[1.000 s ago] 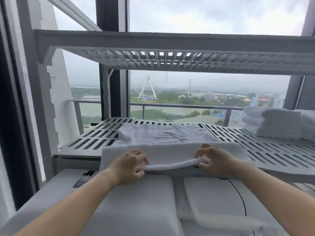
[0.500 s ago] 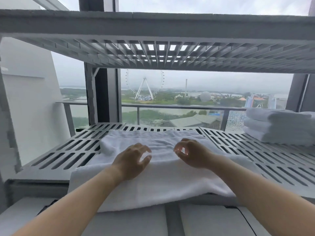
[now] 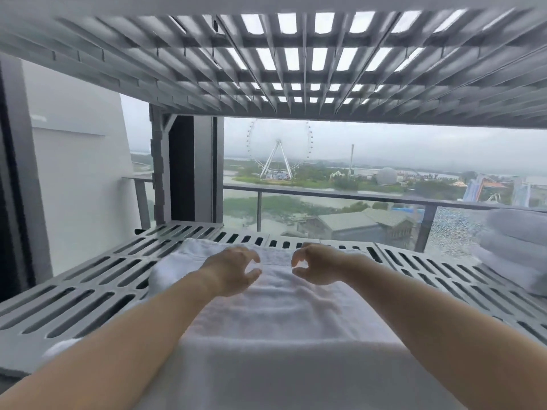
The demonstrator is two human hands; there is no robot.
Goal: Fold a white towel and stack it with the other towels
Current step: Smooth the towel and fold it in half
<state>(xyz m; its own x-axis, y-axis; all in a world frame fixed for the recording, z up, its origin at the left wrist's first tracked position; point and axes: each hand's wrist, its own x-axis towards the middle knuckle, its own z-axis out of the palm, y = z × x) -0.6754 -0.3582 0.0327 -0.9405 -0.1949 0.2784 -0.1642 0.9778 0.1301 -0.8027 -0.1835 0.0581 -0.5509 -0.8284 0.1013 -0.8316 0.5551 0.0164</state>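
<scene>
The towel (image 3: pixel 281 321) lies on the lower shelf (image 3: pixel 83 294), beneath the upper shelf (image 3: pixel 207 69). The left hand (image 3: pixel 233 269) and right hand (image 3: pixel 318 266) sit side by side over its far end, perhaps touching it. The towel stack (image 3: pixel 515 250) rests at the shelf's right end.

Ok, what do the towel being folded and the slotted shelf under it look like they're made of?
White towel: soft terry cloth, likely cotton. It has a matte, nubby pile that dents and ripples.
Slotted shelf: rigid and grey with a smooth matte finish. The moulded-looking ribs and rounded slots suggest plastic, though painted metal can't be ruled out.
</scene>
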